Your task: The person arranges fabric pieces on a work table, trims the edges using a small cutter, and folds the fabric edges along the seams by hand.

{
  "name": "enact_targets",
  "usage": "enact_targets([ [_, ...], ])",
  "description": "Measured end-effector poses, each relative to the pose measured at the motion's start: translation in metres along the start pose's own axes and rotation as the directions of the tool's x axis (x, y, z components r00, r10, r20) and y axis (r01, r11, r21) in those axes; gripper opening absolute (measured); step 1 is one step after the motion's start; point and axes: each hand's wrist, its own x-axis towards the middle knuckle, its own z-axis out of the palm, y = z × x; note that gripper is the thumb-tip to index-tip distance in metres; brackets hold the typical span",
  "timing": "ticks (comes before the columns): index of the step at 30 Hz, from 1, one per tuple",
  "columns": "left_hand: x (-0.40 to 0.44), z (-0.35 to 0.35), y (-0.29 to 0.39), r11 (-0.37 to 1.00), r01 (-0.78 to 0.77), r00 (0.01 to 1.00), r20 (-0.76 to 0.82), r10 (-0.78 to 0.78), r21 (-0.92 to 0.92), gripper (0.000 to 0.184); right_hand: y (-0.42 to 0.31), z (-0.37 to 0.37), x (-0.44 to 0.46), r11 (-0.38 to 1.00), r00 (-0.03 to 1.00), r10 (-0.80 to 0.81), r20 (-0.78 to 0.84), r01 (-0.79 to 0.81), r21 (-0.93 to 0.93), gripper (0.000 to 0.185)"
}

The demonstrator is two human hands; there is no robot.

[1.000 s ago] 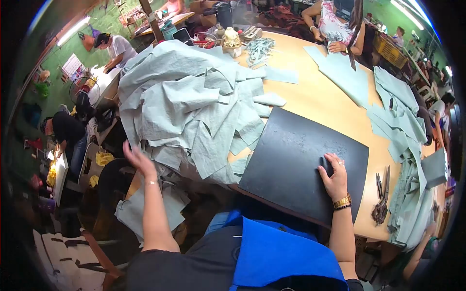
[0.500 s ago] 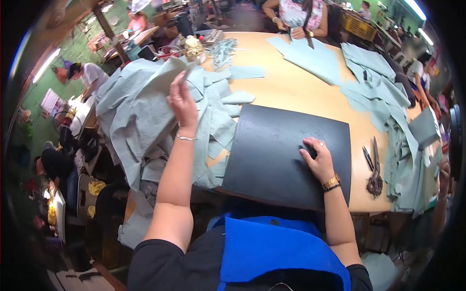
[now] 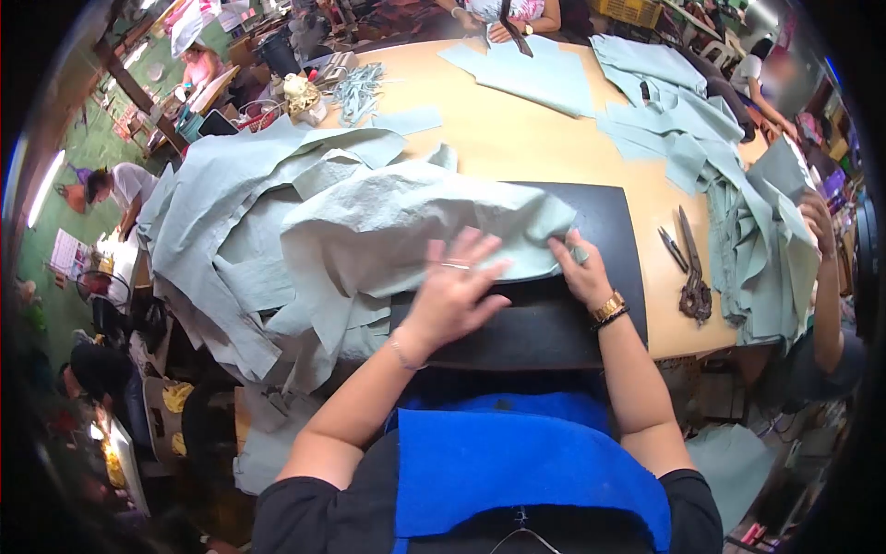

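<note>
A wide piece of pale green fabric stretches from the heap on the left onto the black board. My left hand is at the fabric's near edge, fingers spread and slightly blurred, palm toward the board. At the fabric's right end, my right hand pinches its corner between thumb and fingers. Large dark-handled scissors and a small pair of snips lie on the tan table right of the board.
More green fabric is piled along the table's right side. A person's hands are at cut pieces across the table. Another person's arm reaches in at the right. A basket and fabric strips sit far left.
The fabric was lifted from the heap and drawn right over the board. My left hand moved right and down with spread fingers; my right hand, earlier resting on the board, has taken the fabric's corner.
</note>
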Motion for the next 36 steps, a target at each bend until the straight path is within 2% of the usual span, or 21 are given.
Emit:
enact_targets([
  [2,-0.024,-0.024,-0.022,0.951,0.188,0.976,-0.15,-0.155,0.246,0.059,0.01,-0.004,0.004,0.987,0.982,0.12,-0.148,-0.102,0.121,0.023],
  [3,-0.034,-0.034,-0.034,0.908,0.289,0.952,-0.191,-0.239,0.304,0.06,0.005,-0.008,0.011,0.93,0.903,0.211,-0.376,-0.067,0.361,0.024],
  [4,-0.044,-0.04,-0.045,0.85,0.389,0.917,-0.241,-0.319,0.354,0.061,0.001,-0.012,0.019,0.829,0.764,0.34,-0.548,0.031,0.558,0.025],
  [6,-0.055,-0.046,-0.066,0.812,0.487,0.865,-0.302,-0.4,0.321,0.061,0.033,-0.039,0.024,0.626,0.703,0.51,-0.496,0.092,0.774,0.028],
  [8,-0.059,-0.05,-0.093,0.821,0.527,0.836,-0.309,-0.453,0.222,0.061,0.034,-0.04,0.024,0.546,0.666,0.544,-0.511,0.181,0.818,0.03],
  [9,-0.055,-0.05,-0.111,0.843,0.519,0.837,-0.284,-0.469,0.139,0.062,0.033,-0.043,0.024,0.51,0.648,0.557,-0.52,0.227,0.83,0.031],
  [10,-0.049,-0.049,-0.127,0.857,0.513,0.836,-0.255,-0.485,0.052,0.063,0.037,-0.045,0.024,0.533,0.662,0.533,-0.527,0.221,0.817,0.032],
  [13,-0.012,-0.043,-0.172,0.894,0.448,0.883,-0.161,-0.441,0.007,0.063,0.061,-0.047,0.024,0.602,0.715,0.48,-0.508,0.152,0.784,0.039],
  [16,0.025,-0.027,-0.186,0.71,0.657,0.754,0.201,-0.626,-0.254,0.065,0.062,-0.046,0.027,0.631,0.723,0.464,-0.511,0.135,0.764,0.039],
  [17,0.032,-0.012,-0.2,0.674,0.658,0.749,0.194,-0.634,-0.336,0.064,0.064,-0.046,0.027,0.672,0.738,0.421,-0.527,0.136,0.728,0.039],
  [19,0.042,0.019,-0.223,0.585,0.646,0.735,0.192,-0.65,-0.491,0.061,0.053,-0.045,0.026,0.747,0.703,0.404,-0.585,0.115,0.655,0.039],
  [22,0.046,0.012,-0.23,0.742,0.661,0.729,0.334,-0.597,-0.115,0.049,0.048,-0.046,0.025,0.77,0.699,0.41,-0.586,0.08,0.633,0.039],
  [25,0.04,-0.012,-0.249,0.756,0.611,0.791,0.195,-0.579,-0.233,0.035,0.04,-0.042,0.027,0.797,0.679,0.391,-0.621,0.088,0.598,0.039],
  [27,0.038,-0.041,-0.263,0.781,0.598,0.8,0.081,-0.594,-0.18,0.028,0.026,-0.04,0.025,0.813,0.666,0.389,-0.636,0.077,0.578,0.038],
  [28,0.035,-0.054,-0.273,0.81,0.555,0.821,-0.037,-0.57,-0.189,0.024,0.029,-0.039,0.025,0.81,0.675,0.397,-0.622,0.061,0.583,0.038],
  [31,0.038,-0.107,-0.262,0.775,0.58,0.783,-0.091,-0.615,-0.251,0.022,0.03,-0.038,0.025,0.801,0.709,0.413,-0.572,0.015,0.598,0.037],
  [34,0.04,-0.142,-0.243,0.561,0.655,0.645,-0.013,-0.764,-0.507,0.022,0.029,-0.038,0.027,0.788,0.743,0.371,-0.557,0.066,0.612,0.036],
  [36,0.037,-0.149,-0.235,0.534,0.651,0.604,-0.058,-0.795,-0.539,0.021,0.025,-0.036,0.025,0.775,0.742,0.381,-0.551,0.069,0.628,0.035],
])
